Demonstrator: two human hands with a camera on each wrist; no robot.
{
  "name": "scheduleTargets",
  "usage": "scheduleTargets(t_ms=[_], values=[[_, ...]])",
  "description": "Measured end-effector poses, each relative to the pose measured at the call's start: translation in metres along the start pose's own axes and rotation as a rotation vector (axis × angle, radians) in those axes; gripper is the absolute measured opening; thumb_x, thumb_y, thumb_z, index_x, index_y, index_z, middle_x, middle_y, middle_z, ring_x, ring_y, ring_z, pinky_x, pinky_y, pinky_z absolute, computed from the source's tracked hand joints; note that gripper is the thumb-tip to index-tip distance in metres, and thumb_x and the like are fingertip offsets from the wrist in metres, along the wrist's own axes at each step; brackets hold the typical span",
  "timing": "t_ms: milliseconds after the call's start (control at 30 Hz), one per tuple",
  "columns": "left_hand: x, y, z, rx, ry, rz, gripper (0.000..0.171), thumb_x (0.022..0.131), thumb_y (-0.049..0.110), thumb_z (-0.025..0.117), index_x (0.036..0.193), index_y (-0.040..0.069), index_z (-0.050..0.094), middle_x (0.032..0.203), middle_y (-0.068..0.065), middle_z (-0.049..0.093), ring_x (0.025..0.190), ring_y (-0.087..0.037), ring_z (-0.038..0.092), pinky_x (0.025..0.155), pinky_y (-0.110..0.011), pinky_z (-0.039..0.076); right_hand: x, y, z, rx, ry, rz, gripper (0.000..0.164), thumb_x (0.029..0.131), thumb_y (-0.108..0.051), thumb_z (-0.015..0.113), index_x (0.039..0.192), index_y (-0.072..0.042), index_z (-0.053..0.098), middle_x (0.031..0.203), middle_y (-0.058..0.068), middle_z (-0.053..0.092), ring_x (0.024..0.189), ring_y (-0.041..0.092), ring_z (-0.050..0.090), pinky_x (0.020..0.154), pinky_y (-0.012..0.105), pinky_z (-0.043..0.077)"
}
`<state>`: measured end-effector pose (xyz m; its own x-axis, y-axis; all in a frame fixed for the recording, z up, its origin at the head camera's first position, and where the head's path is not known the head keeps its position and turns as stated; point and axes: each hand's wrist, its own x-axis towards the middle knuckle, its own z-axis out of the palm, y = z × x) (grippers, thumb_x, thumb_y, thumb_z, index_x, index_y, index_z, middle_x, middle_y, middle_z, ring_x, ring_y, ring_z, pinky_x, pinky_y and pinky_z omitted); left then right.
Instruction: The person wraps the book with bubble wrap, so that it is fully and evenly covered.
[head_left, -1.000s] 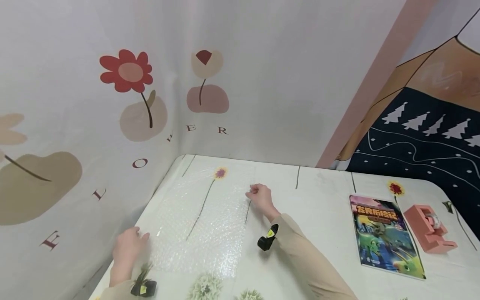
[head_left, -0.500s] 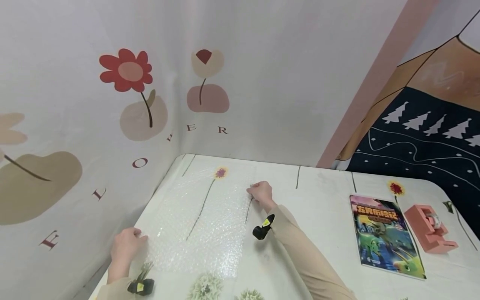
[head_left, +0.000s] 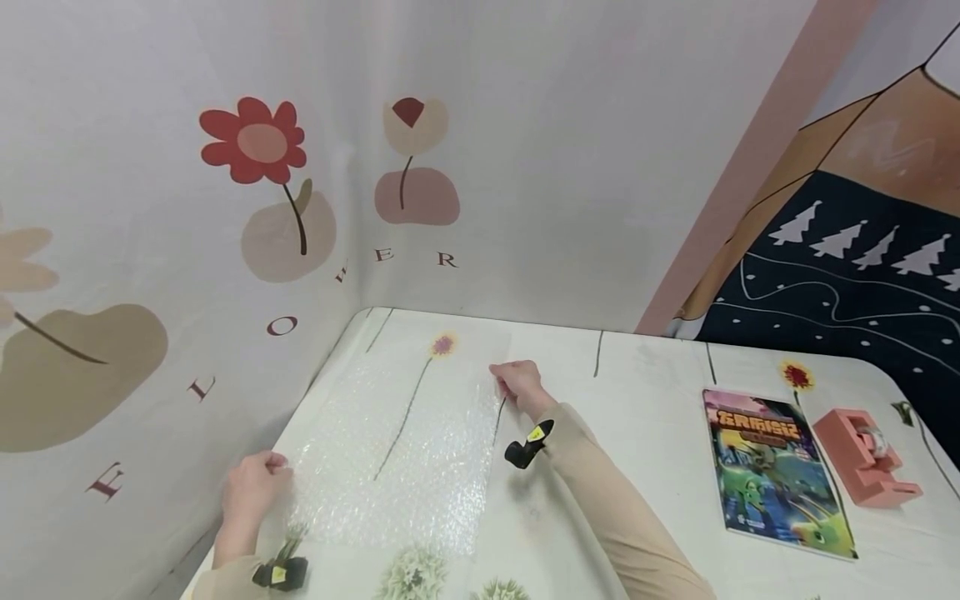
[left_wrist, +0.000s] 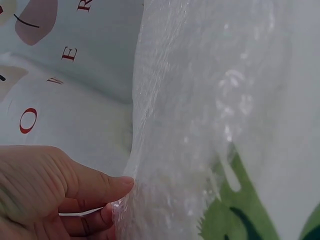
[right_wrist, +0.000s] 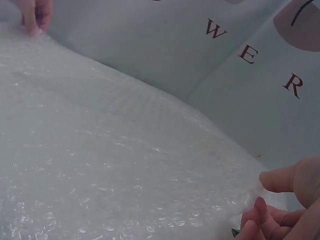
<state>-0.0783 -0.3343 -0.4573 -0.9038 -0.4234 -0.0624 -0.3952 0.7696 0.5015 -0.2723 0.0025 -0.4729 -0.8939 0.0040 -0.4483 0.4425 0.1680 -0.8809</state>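
A clear sheet of bubble wrap point(head_left: 397, 450) spreads over the left part of the table, and the flower print beneath shows through it. At its left edge my left hand point(head_left: 251, 496) pinches the film between thumb and fingers; in the left wrist view that hand point(left_wrist: 60, 195) has the thumb on top of the edge. My right hand point(head_left: 521, 387) holds the sheet's right edge toward the far corner. The right wrist view has the right hand point(right_wrist: 290, 200) at lower right, thumb and fingers around the film's edge, and the left hand point(right_wrist: 37, 15) at the far end.
A comic-style book point(head_left: 776, 471) lies at the right of the table, beside a pink tape dispenser point(head_left: 866, 458). The white flower-printed tablecloth point(head_left: 637, 400) meets a fabric wall point(head_left: 540, 208) behind and on the left.
The right hand has shifted slightly along the sheet's right edge, its fingers turned a little. The left hand has moved slightly up and left. The book and dispenser stay put.
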Motion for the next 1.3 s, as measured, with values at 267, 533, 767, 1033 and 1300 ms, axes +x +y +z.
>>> scheduleTargets(t_ms=[267, 533, 767, 1033, 1300], values=[[-0.001, 0.0, -0.003, -0.025, 0.01, 0.01, 0.026, 0.082, 0.001, 0.057, 0.101, -0.017, 0.058, 0.087, -0.027, 0.061, 0.081, -0.038, 0.057, 0.069, -0.046, 0.047, -0.004, -0.007, -0.005, 0.116, -0.063, -0.082, 0.016, 0.089, -0.011, 0.063, 0.102, -0.003, 0.06, 0.073, 0.001, 0.052, 0.061, 0.012, 0.046, 0.05, 0.02, 0.033], [-0.001, -0.003, -0.005, -0.042, 0.029, 0.049, 0.026, 0.081, 0.001, 0.061, 0.099, -0.017, 0.059, 0.081, -0.022, 0.062, 0.077, -0.035, 0.057, 0.058, -0.031, 0.043, -0.013, -0.012, -0.016, 0.043, -0.05, -0.177, 0.012, 0.088, -0.011, 0.063, 0.098, -0.004, 0.064, 0.084, 0.003, 0.06, 0.072, 0.014, 0.054, 0.065, 0.026, 0.046], [-0.004, 0.003, -0.006, -0.057, 0.029, 0.036, 0.026, 0.08, 0.002, 0.063, 0.1, -0.015, 0.06, 0.081, -0.018, 0.063, 0.077, -0.032, 0.057, 0.057, -0.028, 0.043, -0.021, -0.013, -0.032, 0.108, -0.057, -0.23, 0.01, 0.087, -0.008, 0.062, 0.095, -0.003, 0.063, 0.081, 0.002, 0.06, 0.074, 0.015, 0.057, 0.062, 0.021, 0.048], [-0.007, 0.015, -0.013, -0.113, -0.038, 0.052, 0.03, 0.085, 0.006, 0.062, 0.107, -0.014, 0.059, 0.093, -0.025, 0.062, 0.089, -0.038, 0.057, 0.07, -0.042, 0.051, -0.029, -0.007, -0.056, 0.174, -0.069, -0.252, 0.014, 0.088, -0.006, 0.062, 0.099, 0.002, 0.061, 0.08, 0.003, 0.058, 0.066, 0.01, 0.056, 0.061, 0.019, 0.05], [-0.007, 0.029, -0.017, -0.131, -0.058, 0.128, 0.028, 0.086, 0.007, 0.061, 0.106, -0.012, 0.06, 0.094, -0.023, 0.064, 0.089, -0.038, 0.059, 0.071, -0.042, 0.052, -0.043, 0.001, -0.08, 0.197, -0.056, -0.271, 0.014, 0.088, -0.006, 0.061, 0.099, 0.003, 0.059, 0.082, 0.002, 0.058, 0.07, 0.011, 0.057, 0.064, 0.021, 0.052]])
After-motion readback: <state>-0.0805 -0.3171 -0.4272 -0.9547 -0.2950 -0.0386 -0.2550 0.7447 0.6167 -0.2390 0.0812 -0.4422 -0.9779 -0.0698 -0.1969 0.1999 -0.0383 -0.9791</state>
